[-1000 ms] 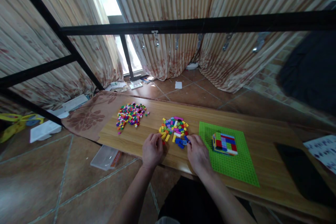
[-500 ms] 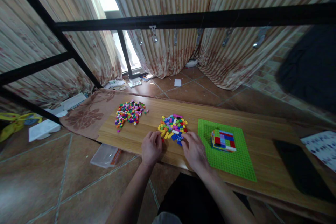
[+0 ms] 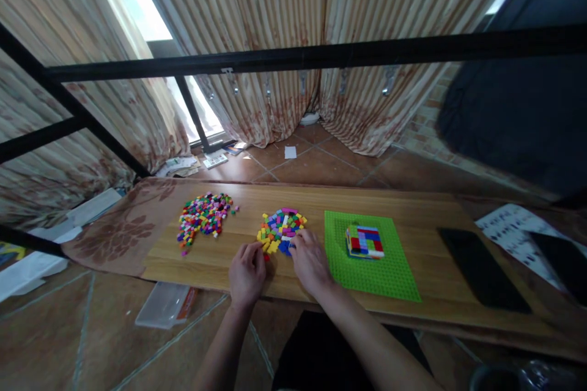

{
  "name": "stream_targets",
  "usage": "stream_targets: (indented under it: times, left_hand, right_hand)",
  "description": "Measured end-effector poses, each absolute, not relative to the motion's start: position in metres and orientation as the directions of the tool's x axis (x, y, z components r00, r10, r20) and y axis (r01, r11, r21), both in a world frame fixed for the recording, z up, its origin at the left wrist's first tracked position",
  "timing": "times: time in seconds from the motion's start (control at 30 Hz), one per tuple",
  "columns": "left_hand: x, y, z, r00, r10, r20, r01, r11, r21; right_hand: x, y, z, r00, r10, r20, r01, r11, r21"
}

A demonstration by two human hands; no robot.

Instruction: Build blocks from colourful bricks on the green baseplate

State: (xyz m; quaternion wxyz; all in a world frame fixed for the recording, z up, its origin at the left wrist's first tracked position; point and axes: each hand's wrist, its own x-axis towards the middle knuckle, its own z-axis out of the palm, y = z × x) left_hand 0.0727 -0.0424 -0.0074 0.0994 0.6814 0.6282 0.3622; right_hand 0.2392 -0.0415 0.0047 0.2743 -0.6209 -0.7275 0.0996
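A pile of mixed toy bricks (image 3: 280, 224) lies on the wooden tabletop between my hands. Yellow bricks are at its near left side, blue bricks (image 3: 284, 247) at its near right. My left hand (image 3: 247, 273) rests at the pile's near left edge, fingers curled closed, with a small red brick (image 3: 266, 258) beside them; what they hold, if anything, is hidden. Over the blue bricks, my right hand (image 3: 310, 261) reaches in with fingers bent together, and its fingertips cover whatever they pinch. A multicoloured brick block (image 3: 365, 242) stands on a green baseplate (image 3: 385, 278) to the right.
Smaller bricks (image 3: 204, 218) form a second pile at the left of the tabletop (image 3: 247, 195). A dark flat panel (image 3: 481, 269) and a printed sheet (image 3: 513, 238) lie at the right. Below the left edge is a clear plastic box (image 3: 162, 304). A black rail (image 3: 293, 56) crosses beyond.
The view has turned right, so everything sits further left in the picture. My right hand has come slightly closer over the blue bricks; my left hand stays by the pile.
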Motion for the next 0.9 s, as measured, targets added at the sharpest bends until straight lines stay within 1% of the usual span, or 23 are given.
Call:
stream_targets:
  times: [0.07, 0.13, 0.2, 0.27, 0.37, 0.43, 0.5, 0.6, 0.73, 0.83, 0.9]
  left_hand:
    - [0.072, -0.042, -0.008, -0.049, 0.927, 0.372, 0.785, -0.195, 0.588]
    - [0.072, -0.042, -0.008, -0.047, 0.926, 0.375, 0.788, -0.196, 0.584]
    - [0.072, -0.042, -0.007, -0.053, 0.925, 0.377, 0.787, -0.194, 0.586]
    - [0.073, -0.042, -0.006, -0.058, 0.924, 0.378, 0.782, -0.193, 0.593]
    - [0.074, -0.043, -0.004, -0.077, 0.925, 0.371, 0.768, -0.182, 0.614]
    - [0.074, -0.042, -0.003, -0.102, 0.924, 0.368, 0.749, -0.172, 0.64]
    - [0.072, -0.042, -0.002, -0.134, 0.917, 0.376, 0.715, -0.173, 0.678]
    - [0.069, -0.043, 0.0, -0.19, 0.897, 0.398, 0.667, -0.18, 0.723]
    - [0.079, -0.053, 0.012, -0.256, 0.868, 0.424, 0.637, -0.178, 0.75]
    - [0.108, -0.063, 0.027, -0.233, 0.867, 0.44, 0.579, -0.239, 0.779]
    - [0.136, -0.069, 0.037, -0.177, 0.889, 0.422, 0.472, -0.3, 0.829]
  right_hand:
    - [0.237, -0.039, 0.005, -0.068, 0.96, 0.271, 0.86, 0.194, -0.472]
    - [0.236, -0.039, 0.006, -0.047, 0.961, 0.271, 0.855, 0.179, -0.486]
    - [0.238, -0.041, 0.011, -0.015, 0.958, 0.287, 0.83, 0.172, -0.531]
    - [0.241, -0.048, 0.018, 0.036, 0.953, 0.302, 0.774, 0.164, -0.611]
    - [0.252, -0.065, 0.027, 0.13, 0.958, 0.255, 0.599, 0.129, -0.791]
    - [0.264, -0.078, 0.031, 0.175, 0.966, 0.189, 0.413, 0.102, -0.905]
    - [0.282, -0.09, 0.034, 0.217, 0.966, 0.139, 0.229, 0.088, -0.969]
    - [0.317, -0.099, 0.036, 0.327, 0.94, 0.097, 0.07, 0.078, -0.994]
    - [0.364, -0.095, 0.041, 0.475, 0.877, 0.071, 0.008, 0.076, -0.997]
    - [0.381, -0.088, 0.044, 0.485, 0.873, 0.054, 0.014, 0.054, -0.998]
    - [0.383, -0.085, 0.047, 0.465, 0.884, 0.05, -0.007, 0.061, -0.998]
